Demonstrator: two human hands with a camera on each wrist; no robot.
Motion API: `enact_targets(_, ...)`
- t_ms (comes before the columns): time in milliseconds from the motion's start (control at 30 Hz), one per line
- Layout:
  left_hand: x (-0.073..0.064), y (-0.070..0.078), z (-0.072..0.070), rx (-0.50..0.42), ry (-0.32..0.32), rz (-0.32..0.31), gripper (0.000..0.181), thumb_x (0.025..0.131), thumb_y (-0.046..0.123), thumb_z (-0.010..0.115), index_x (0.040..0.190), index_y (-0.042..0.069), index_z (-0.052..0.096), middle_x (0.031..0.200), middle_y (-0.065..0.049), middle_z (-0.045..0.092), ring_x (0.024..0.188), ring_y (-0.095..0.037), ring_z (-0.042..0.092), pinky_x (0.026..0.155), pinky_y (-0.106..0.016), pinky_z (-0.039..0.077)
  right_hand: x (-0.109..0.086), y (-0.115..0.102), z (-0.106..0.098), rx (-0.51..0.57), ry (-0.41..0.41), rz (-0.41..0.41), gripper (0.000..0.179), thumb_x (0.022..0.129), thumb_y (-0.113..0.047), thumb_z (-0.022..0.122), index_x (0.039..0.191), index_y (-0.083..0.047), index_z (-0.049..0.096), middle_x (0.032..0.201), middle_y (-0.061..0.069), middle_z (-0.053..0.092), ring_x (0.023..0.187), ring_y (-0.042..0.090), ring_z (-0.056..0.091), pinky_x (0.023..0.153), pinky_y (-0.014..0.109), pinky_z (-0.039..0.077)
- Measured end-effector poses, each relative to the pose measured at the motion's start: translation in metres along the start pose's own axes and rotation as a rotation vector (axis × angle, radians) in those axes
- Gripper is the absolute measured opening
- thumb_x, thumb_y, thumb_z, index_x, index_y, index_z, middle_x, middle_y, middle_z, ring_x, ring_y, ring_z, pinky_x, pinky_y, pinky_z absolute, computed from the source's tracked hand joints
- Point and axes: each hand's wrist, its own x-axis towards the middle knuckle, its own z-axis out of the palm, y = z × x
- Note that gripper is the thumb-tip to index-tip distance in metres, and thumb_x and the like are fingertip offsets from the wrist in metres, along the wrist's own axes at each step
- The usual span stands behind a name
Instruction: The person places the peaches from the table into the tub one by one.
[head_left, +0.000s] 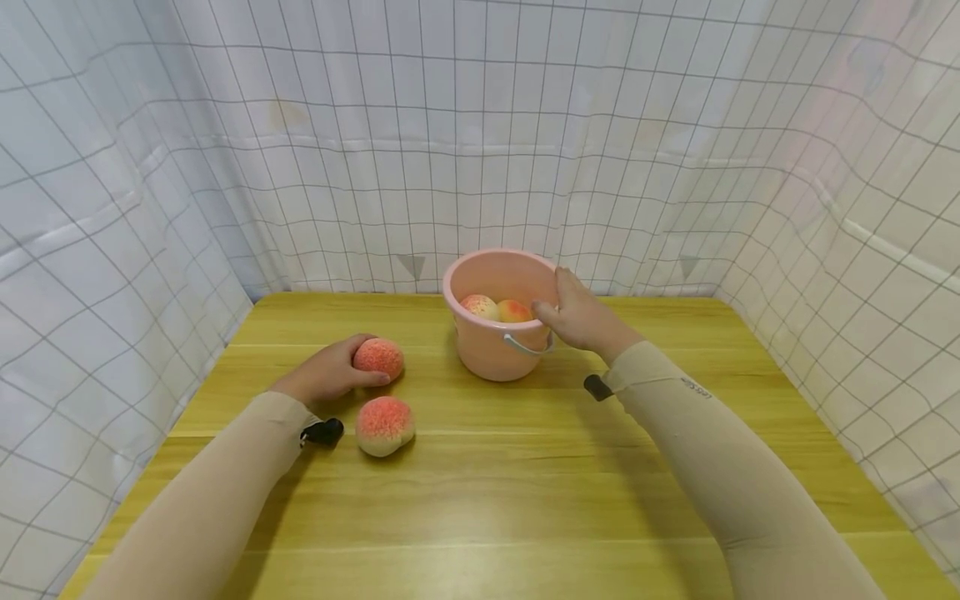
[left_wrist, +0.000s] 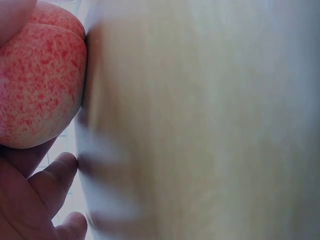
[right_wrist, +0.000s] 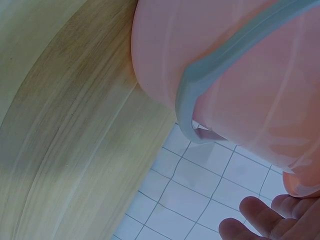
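My left hand [head_left: 335, 372] grips a red-speckled peach [head_left: 378, 358] on the left of the table, thumb on the near side and fingers behind it. In the left wrist view this peach [left_wrist: 42, 82] sits against the tabletop, with two fingertips apart from it. Just nearer to me lies a second peach [head_left: 385, 426], red above and cream below. My right hand [head_left: 588, 317] holds the right rim of a pink bucket [head_left: 498, 354], its thumb over the edge. Inside the bucket show a speckled peach [head_left: 480, 307] and an orange-yellow peach [head_left: 514, 312]. The bucket's lower inside is hidden.
The bucket's grey handle [right_wrist: 215, 65] hangs down its side. Beneath everything is a wooden table [head_left: 480, 500]. White grid-patterned curtains [head_left: 420, 150] enclose its back and both sides. A dark wrist device [head_left: 597, 387] juts from the right cuff, another [head_left: 324, 432] from the left.
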Motion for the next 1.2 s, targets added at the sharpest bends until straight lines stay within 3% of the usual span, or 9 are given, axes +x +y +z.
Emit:
enact_targets(233, -0.001, 0.0, 0.001, 0.016, 0.003, -0.006, 0.07, 0.091, 0.051, 0.08, 0.147, 0.018, 0.052, 0.133, -0.012, 0.067, 0.119, -0.027, 0.064, 0.111, -0.054, 0.048, -0.001, -0.001, 0.0, -0.008, -0.007, 0.008, 0.086, 0.103, -0.048, 0.048, 0.162, 0.006, 0.019, 0.156, 0.025, 0.04, 0.141, 0.039, 0.048, 0.121, 0.057, 0.039)
enact_targets(800, 0.001, -0.003, 0.002, 0.029, 0.016, -0.005, 0.069, 0.09, 0.05, 0.081, 0.145, 0.017, 0.053, 0.131, -0.011, 0.068, 0.116, -0.026, 0.066, 0.108, -0.053, 0.051, 0.0, 0.0, 0.001, -0.003, 0.008, 0.001, 0.081, 0.103, -0.045, 0.05, 0.16, 0.006, 0.023, 0.151, 0.024, 0.042, 0.137, 0.038, 0.049, 0.12, 0.056, 0.04)
enact_targets(967, 0.004, -0.001, 0.002, 0.02, 0.038, 0.003, 0.069, 0.09, 0.048, 0.082, 0.144, 0.017, 0.054, 0.131, -0.012, 0.068, 0.115, -0.027, 0.066, 0.107, -0.052, 0.052, 0.0, 0.001, 0.001, 0.003, 0.001, -0.002, 0.08, 0.104, -0.045, 0.049, 0.16, 0.006, 0.023, 0.151, 0.024, 0.042, 0.137, 0.038, 0.048, 0.12, 0.056, 0.039)
enact_targets(1200, 0.006, 0.013, -0.007, 0.023, 0.107, 0.031, 0.069, 0.092, 0.048, 0.081, 0.147, 0.016, 0.054, 0.132, -0.013, 0.067, 0.113, -0.028, 0.068, 0.103, -0.05, 0.056, 0.001, 0.001, 0.001, 0.0, 0.003, 0.003, 0.079, 0.104, -0.042, 0.05, 0.159, 0.006, 0.023, 0.151, 0.024, 0.041, 0.137, 0.038, 0.048, 0.12, 0.056, 0.04)
